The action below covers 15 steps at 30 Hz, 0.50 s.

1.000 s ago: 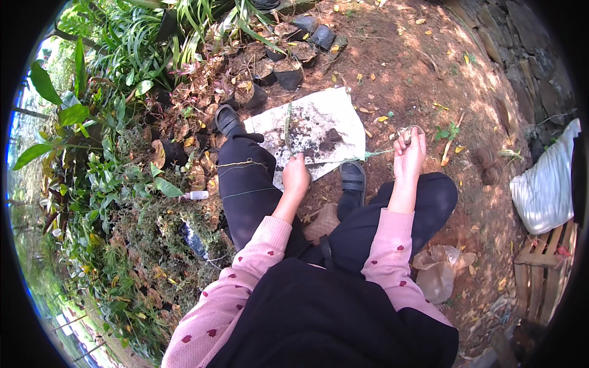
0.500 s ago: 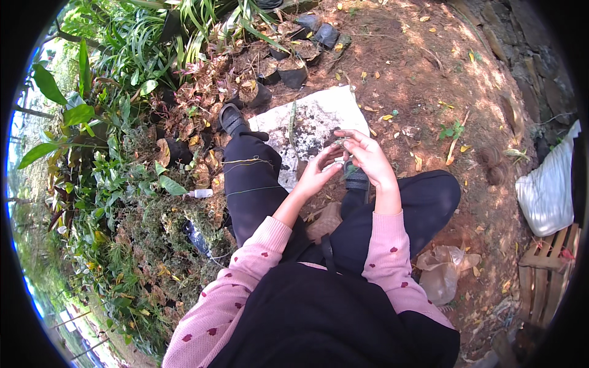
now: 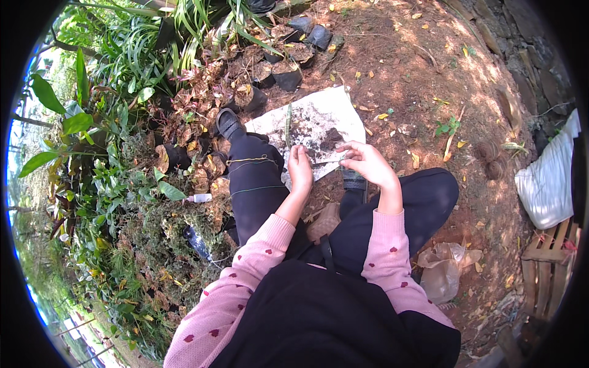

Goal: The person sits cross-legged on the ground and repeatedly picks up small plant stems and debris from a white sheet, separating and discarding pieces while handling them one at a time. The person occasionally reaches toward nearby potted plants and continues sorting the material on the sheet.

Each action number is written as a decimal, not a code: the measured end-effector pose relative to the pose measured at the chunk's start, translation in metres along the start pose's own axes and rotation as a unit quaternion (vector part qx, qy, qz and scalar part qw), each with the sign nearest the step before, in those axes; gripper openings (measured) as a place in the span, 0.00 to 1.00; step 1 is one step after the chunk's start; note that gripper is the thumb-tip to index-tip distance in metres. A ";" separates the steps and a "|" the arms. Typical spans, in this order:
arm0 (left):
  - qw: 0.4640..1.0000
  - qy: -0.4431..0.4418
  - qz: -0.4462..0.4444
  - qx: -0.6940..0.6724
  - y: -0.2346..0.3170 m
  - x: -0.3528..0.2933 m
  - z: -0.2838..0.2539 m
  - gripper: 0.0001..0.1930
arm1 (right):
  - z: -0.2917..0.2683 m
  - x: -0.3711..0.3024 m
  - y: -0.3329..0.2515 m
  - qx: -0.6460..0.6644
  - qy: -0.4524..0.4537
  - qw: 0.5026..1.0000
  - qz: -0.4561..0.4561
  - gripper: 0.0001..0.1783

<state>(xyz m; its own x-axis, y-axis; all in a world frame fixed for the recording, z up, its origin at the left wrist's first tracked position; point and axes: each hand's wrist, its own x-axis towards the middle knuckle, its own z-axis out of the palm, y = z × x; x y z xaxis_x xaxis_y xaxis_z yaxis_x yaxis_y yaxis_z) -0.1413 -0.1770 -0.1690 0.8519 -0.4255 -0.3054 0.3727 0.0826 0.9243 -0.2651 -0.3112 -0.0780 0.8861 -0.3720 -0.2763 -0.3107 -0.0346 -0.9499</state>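
A thin greenish strand (image 3: 328, 162) stretches between my two hands; whether it is string or a plant fibre I cannot make out. My left hand (image 3: 300, 168) has its fingers closed at one end of it. My right hand (image 3: 371, 164) pinches the other end between thumb and forefinger. Below and beyond them lies a white sheet (image 3: 340, 110) strewn with dark soil, bearing a dark clump (image 3: 332, 136). A long, narrow green strip (image 3: 288, 126), like a leaf or stem, rests on the sheet's left part. Yellow string (image 3: 248, 160) and green string (image 3: 257, 189) cross my left trouser leg.
Black nursery bags (image 3: 287, 76) with soil and leafy plants (image 3: 76, 122) crowd the left and far left. A small white bottle (image 3: 199, 198) lies among them. At right are a crumpled plastic bag (image 3: 440, 273), a white sack (image 3: 546, 178) and a wooden crate (image 3: 546, 267).
My hands were close together and have drawn apart. The left moved left and slightly down, and the strand now shows taut between them.
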 end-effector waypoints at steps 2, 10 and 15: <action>0.993 0.031 -0.032 -0.110 -0.005 0.005 -0.004 0.09 | 0.004 0.000 -0.002 0.009 0.015 1.000 -0.014 0.16; 0.978 0.113 -0.096 -0.144 -0.023 0.017 -0.010 0.06 | 0.006 0.011 -0.026 0.298 0.213 0.916 -0.161 0.14; 0.985 0.116 -0.072 -0.108 -0.029 0.023 -0.017 0.08 | 0.010 0.012 -0.039 0.426 0.169 0.884 -0.090 0.19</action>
<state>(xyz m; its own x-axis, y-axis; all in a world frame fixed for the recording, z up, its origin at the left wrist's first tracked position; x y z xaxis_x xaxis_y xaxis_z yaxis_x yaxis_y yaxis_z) -0.1261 -0.1740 -0.2069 0.8359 -0.2311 -0.4978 0.5446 0.2369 0.8046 -0.2391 -0.3047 -0.0457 0.6965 -0.6930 -0.1862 0.3245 0.5355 -0.7797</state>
